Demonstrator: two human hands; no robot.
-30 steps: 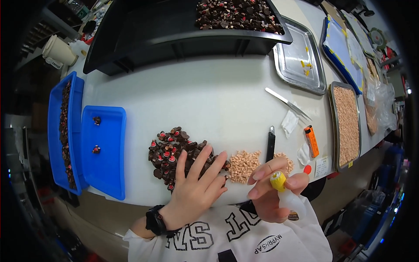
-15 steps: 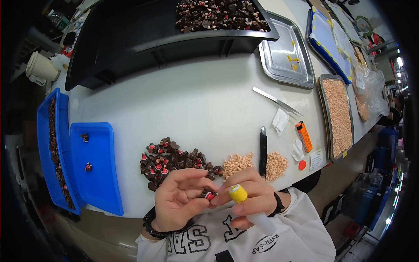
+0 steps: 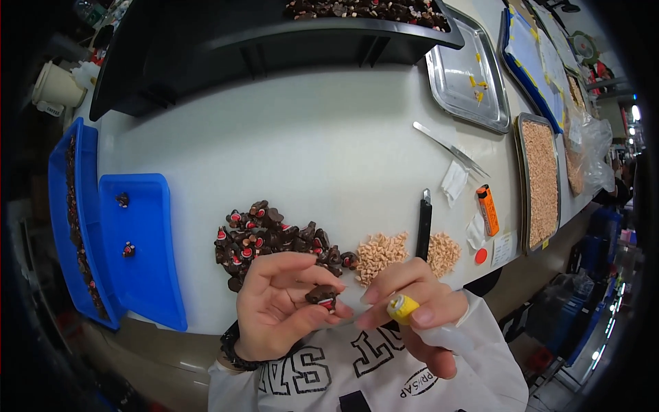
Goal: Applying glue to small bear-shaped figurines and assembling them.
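My left hand pinches a small dark brown figurine with a red and white patch between thumb and fingers. A little to the right, my right hand grips a translucent white squeeze bottle, its yellow-wrapped tip pointing left toward the figurine. The two hands are apart. Just beyond my left hand lies a heap of similar brown figurines. Small beige pieces are piled beyond my right hand, with more beige pieces on the other side of a black utility knife.
On the left, a blue tray holds two figurines beside a fuller blue bin. A large black bin spans the back. Rightward are tweezers, an orange lighter-like object, a metal tray and a tray of beige pieces.
My right hand has drawn away to the right with the bottle, widening the gap between it and the figurine. The figurine remains in my left hand, and the whole view has shifted slightly.
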